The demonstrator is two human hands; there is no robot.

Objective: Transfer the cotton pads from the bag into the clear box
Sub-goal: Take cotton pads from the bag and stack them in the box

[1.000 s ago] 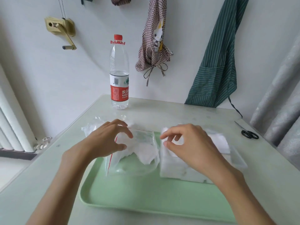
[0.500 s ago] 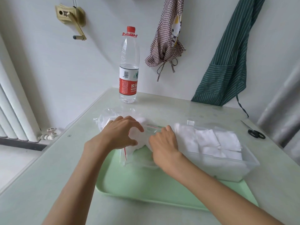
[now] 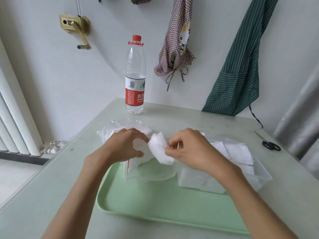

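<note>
Green tray (image 3: 155,206) sitting nearest on the counter (image 3: 43,195), carrying bag and clear box (image 3: 259,176). Right hand (image 3: 188,149) pinching a cotton pad (image 3: 159,149) just outside the bag (image 3: 146,169) mouth, beside the box, not over it yet. Left hand (image 3: 124,146) gripping the bag's top, holding it open. Box already holding many pads; bag looking nearly emptied, a few remaining. Water bottle (image 3: 135,75) standing behind.
</note>
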